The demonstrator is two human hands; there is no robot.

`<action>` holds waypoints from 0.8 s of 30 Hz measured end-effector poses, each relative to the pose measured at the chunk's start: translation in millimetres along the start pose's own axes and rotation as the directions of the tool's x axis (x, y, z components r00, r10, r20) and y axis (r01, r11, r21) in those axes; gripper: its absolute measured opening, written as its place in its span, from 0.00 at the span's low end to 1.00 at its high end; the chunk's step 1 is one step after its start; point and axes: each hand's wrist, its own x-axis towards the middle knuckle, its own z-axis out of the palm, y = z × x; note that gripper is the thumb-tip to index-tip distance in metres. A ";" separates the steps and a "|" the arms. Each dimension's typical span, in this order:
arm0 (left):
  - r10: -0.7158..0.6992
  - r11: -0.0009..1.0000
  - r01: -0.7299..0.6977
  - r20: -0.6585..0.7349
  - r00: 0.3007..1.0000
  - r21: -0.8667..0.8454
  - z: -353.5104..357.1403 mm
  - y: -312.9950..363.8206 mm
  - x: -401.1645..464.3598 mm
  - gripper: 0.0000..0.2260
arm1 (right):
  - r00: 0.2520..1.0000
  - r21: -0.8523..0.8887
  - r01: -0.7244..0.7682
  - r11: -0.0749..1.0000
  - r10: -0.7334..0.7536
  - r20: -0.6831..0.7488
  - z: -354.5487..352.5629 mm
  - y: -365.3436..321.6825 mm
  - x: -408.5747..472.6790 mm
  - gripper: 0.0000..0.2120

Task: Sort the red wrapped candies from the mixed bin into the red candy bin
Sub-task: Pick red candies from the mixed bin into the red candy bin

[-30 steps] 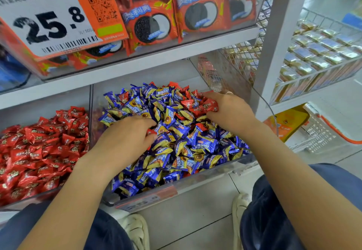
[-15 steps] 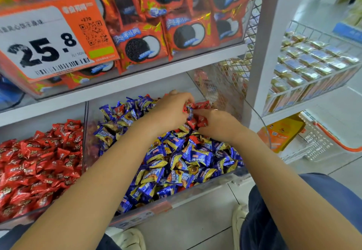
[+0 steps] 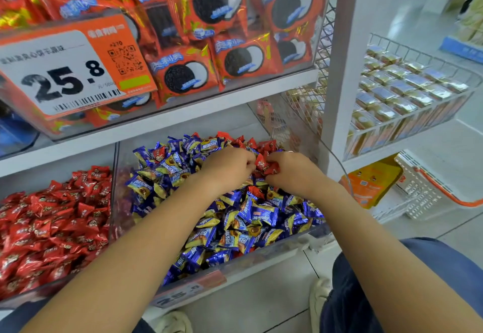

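Red foil candies (image 3: 266,165) — small, crinkled, pillow-shaped with twisted ends, glossy — bunched in the right hand (image 3: 292,169), fingers curled round several. Left hand (image 3: 227,167) meets them from the other side, fingertips pinching at the same cluster. Both hands sit over the back right of the mixed bin (image 3: 235,275), a clear tub mostly full of blue-and-gold wrapped candies (image 3: 251,215) with a few reds scattered along the back. Red candy bin (image 3: 113,165) sits just left, touching wall to wall — full of matching red wrappers. Price sign (image 3: 68,71) reads 25.8 on the shelf above.
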 end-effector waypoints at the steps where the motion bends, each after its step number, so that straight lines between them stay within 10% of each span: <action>1: -0.001 0.999 0.000 -0.019 1.000 -0.047 -1.7 -1.1 -2.4 0.10 | 1.000 0.010 -0.006 1.000 0.006 -0.005 -1.1 -0.4 -1.0 0.18; 9: -0.110 0.974 0.061 -0.223 0.969 -0.217 -21.8 -20.7 -16.7 0.17 | 0.973 0.242 -0.079 0.967 0.127 -0.192 -13.2 0.6 -0.4 0.12; 12: -0.078 0.997 0.075 -0.195 0.978 -0.026 -25.5 -23.8 -19.4 0.16 | 0.970 0.152 -0.091 0.984 0.121 -0.209 -9.5 0.1 0.5 0.16; 16: 0.018 0.939 0.060 -0.222 0.975 0.339 -28.7 -19.4 -20.4 0.10 | 0.981 -0.014 -0.087 0.996 0.083 -0.175 -1.8 -3.7 4.3 0.14; 24: 0.166 0.970 -0.156 -0.037 0.985 0.184 -10.1 -19.0 -24.1 0.15 | 0.994 0.098 0.091 0.991 -0.096 0.044 -21.0 -22.5 -4.7 0.07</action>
